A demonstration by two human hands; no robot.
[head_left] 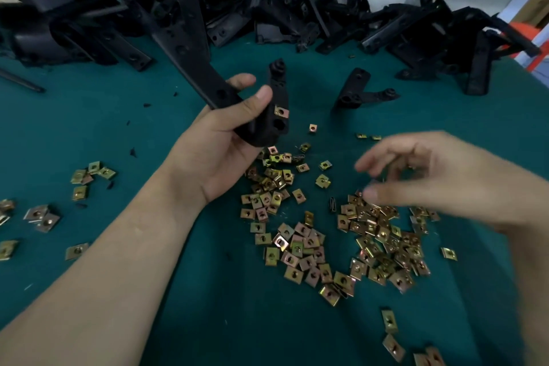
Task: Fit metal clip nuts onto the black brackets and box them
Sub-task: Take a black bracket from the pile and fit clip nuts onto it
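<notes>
- Holding the black bracket (269,128) up over the middle of the tabletop (142,134), the left hand (219,142) wraps its fingers and thumb round the bracket's waist, with the long arm pointing away toward the far edge
- One clip nut (281,112) already sits on the bracket's lower flange, just beside the thumb tip; a bare hole shows right below it
- The bracket looks like stiff moulded plastic, light enough for one hand; the thick middle is the place to grip, leaving the thin flange edges free for nuts
- Loose clip nuts (300,246) lie heaped toward the near right of the tabletop; small, springy sheet metal with hard edges, they are best pinched by the flat sides and slid open end first onto a flange
- The right hand (436,178), blurred, hovers over that heap with fingers loosely spread and nothing visibly in them
- A lone bracket (356,89) lies beyond the nuts, and a pile of brackets (237,3) lines the far edge
- A few scattered nuts (89,175) lie near the left edge
</notes>
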